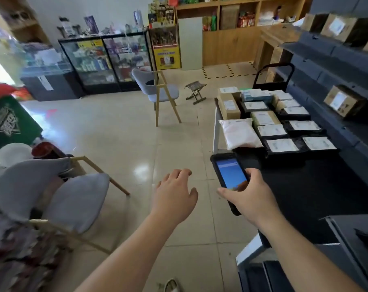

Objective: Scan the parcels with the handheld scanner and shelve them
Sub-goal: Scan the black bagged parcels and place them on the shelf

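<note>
Black-cased and lit blue on its screen, the handheld scanner (pixel 229 178) sat in the grip of the right hand (pixel 249 193), fingers and thumb curled round its lower half. It was held tilted over the near edge of the table (pixel 301 186), a dark-topped surface with white legs. The right forearm reached forward from the lower right, wrist slightly bent inward. Beyond the scanner, toward the far end of the table, the parcels (pixel 280 121) lay in rows, labels up: black bags, brown boxes and one white bag nearest the scanner. The left hand (pixel 175 191) hovered left of the scanner over the tiled floor (pixel 124 131), palm down, fingers loosely spread and holding nothing. Right of the table stood grey shelving (pixel 330 66) carrying a few boxed parcels.
</note>
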Demonstrator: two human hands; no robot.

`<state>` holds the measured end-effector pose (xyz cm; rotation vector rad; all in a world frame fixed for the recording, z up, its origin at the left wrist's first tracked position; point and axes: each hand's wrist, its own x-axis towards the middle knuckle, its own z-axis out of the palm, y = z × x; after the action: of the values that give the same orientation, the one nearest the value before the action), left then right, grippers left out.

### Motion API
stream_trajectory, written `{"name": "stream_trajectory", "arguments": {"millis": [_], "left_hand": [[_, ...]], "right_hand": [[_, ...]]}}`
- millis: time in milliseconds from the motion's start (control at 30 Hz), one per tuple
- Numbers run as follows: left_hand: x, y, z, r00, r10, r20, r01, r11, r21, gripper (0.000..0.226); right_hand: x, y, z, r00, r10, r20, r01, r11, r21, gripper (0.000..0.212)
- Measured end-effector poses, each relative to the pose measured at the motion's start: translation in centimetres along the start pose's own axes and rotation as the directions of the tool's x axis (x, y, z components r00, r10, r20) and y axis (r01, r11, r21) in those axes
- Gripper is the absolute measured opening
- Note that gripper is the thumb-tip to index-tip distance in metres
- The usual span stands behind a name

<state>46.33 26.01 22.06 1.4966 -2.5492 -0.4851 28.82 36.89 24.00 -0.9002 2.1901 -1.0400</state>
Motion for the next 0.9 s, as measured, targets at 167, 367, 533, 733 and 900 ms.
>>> {"name": "stream_trajectory", "arguments": {"millis": [167,367,533,733,900], "left_hand": [[7.9,-3.0,0.4,1.0,-0.005,0.02,0.005,1.0,-0.027,0.05],[18.6,-7.4,-1.5,0.997,0.054,0.058,-0.053,0.998,-0.015,0.049],[27.0,-9.0,-2.7,0.995,0.08,0.053,-0.08,0.997,-0.009,0.05],[35.6,-8.2,-2.4,0.991,0.102,0.089,-0.101,0.995,-0.015,0.051],[43.9,-6.3,-2.6,0.994,0.09,0.055,-0.09,0.996,0.003,0.051]], "right_hand": [[7.6,-3.0,2.9,1.0,0.018,-0.007,-0.018,0.999,-0.026,0.093],[16.4,-7.7,6.2,0.997,0.061,-0.054,-0.063,0.998,-0.026,0.093],[22.3,-10.4,8.2,0.993,0.087,-0.078,-0.089,0.996,-0.021,0.095],[30.6,-12.2,9.0,0.991,0.116,-0.074,-0.117,0.993,-0.019,0.093],[39.2,-12.9,8.3,0.995,0.083,-0.05,-0.084,0.996,-0.016,0.092]]}}
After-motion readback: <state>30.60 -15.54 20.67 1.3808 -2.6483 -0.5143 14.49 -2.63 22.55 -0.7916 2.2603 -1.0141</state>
